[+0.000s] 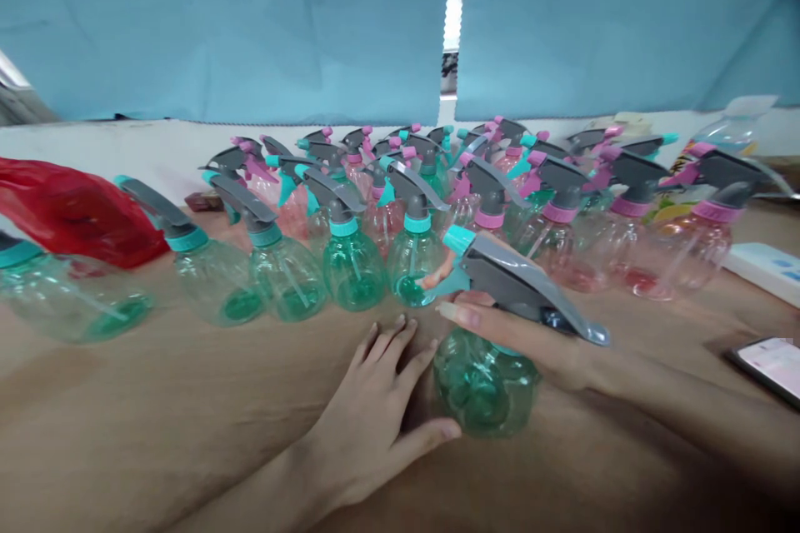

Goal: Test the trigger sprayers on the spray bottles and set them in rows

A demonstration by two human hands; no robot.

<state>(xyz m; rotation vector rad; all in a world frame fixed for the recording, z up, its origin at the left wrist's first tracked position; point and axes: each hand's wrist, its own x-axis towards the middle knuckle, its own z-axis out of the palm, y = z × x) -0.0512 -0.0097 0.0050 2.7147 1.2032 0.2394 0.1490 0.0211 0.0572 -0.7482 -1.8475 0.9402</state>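
Blue cloth backdrop (250, 25), hung behind everything, a bright gap at upper centre.

Wooden tabletop (156, 433), brown, bare in the foreground.

Spray bottles (354, 262), a crowded group across the far side: transparent green with turquoise collars along the near left, transparent pink with pink collars at right; grey heads throughout.

Red plastic bag (81, 212), at far left, behind the nearest green bottles.

Green spray bottle (491, 396), right of centre, in front of the group. Long axis roughly upright, with a slight lean of the top to the right. Between the hands: just right of one, inside the grip of the other; right hand the nearer, in contact at the neck. Round transparent body, deeper green toward the base; smooth, glossy grey trigger head (531, 283), turquoise nozzle (461, 239) directed left and away. Contact of base with tabletop: cannot tell.

Left hand (368, 416): palm down on the tabletop, fingers spread forward, thumb extended toward the bottle's lower body; touch there uncertain.

Right hand (541, 344): curled around the neck beneath the trigger head, thumb on the near side, fingertips partly hidden beyond.

Smartphone (772, 366), at the right edge, screen lit.
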